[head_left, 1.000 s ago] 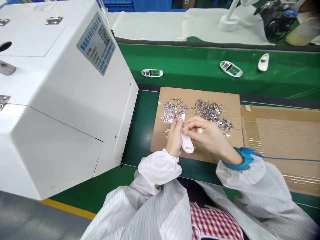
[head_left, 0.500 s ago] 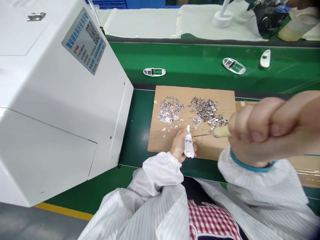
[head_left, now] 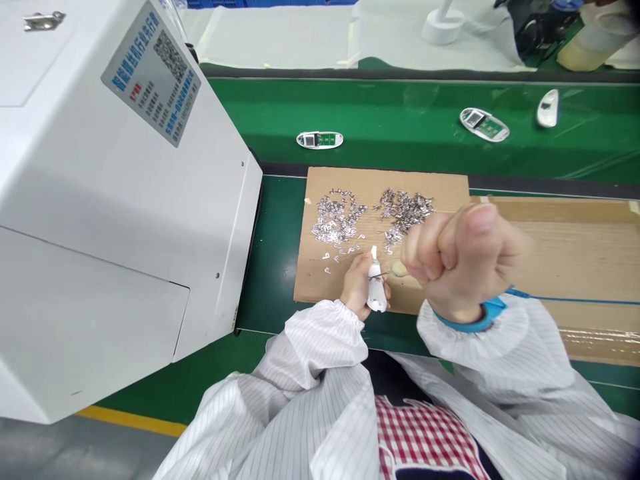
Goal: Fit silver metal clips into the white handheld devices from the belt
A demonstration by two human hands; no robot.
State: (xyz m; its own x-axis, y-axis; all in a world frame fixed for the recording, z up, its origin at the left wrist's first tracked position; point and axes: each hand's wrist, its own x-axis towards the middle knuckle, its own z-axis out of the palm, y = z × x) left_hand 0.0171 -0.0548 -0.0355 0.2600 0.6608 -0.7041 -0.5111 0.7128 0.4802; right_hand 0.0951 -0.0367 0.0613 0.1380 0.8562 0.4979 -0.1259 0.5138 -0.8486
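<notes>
My left hand point(head_left: 356, 285) is wrapped round a white plastic housing point(head_left: 377, 293), a small rounded body with a narrow tip pointing away from me. Closed in a fist, my right hand point(head_left: 457, 257) grips a thin-shafted tool, whose pale rounded handle point(head_left: 399, 269) pokes out of the fingers. Its metal shaft point(head_left: 384, 274) reaches across to the housing's upper part; whether it touches only the surface or sits inside I cannot tell. Beyond my hands, small shiny metal pieces point(head_left: 334, 221) and a darker heap of metal pieces point(head_left: 411, 212) lie on a cardboard sheet point(head_left: 320, 287).
A large white machine point(head_left: 150, 220) stands at the left. On the green belt point(head_left: 390, 113) at the back lie a half-shell with a circuit board point(head_left: 320, 140), another such half-shell point(head_left: 484, 125) and a white shell point(head_left: 548, 109). A shallow cardboard tray point(head_left: 590, 267) is at the right.
My right fist has moved left and turned, bringing the tool's shaft across the housing. My left hand still holds the housing in about the same place. The parts on the belt have shifted right.
</notes>
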